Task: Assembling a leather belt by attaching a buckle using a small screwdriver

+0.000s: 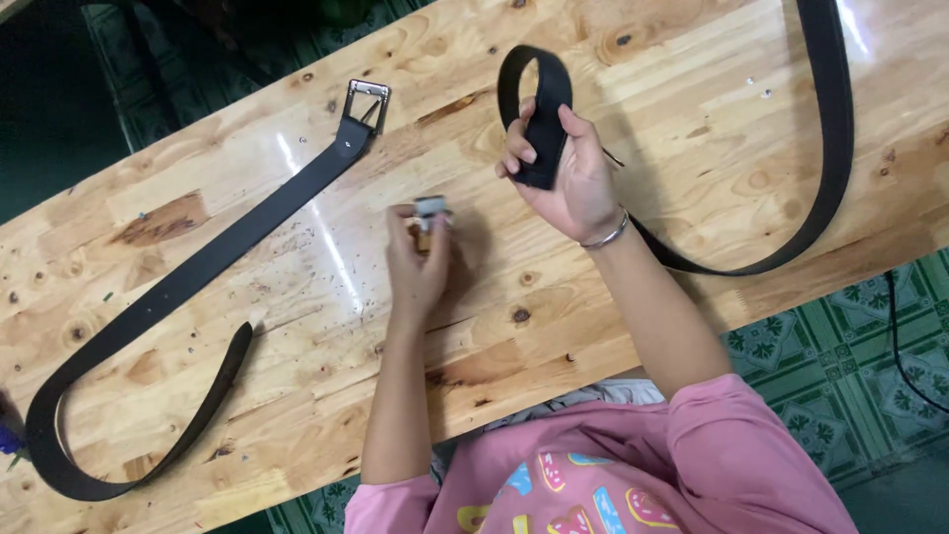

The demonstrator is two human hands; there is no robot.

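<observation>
My right hand (565,174) grips the folded, looped end of a black belt (825,148) above the wooden table (692,59); the rest of that belt curves away to the right and up past the far edge. My left hand (415,262) rests on the table and pinches a small silver belt buckle (431,211) between its fingertips. The buckle is apart from the looped belt end, a short way to its lower left.
A second black belt (188,282) with a silver buckle (367,102) attached lies across the left half of the table and curls back on itself near the left edge. Green patterned floor tiles (850,326) and a black cable (905,346) show at the right.
</observation>
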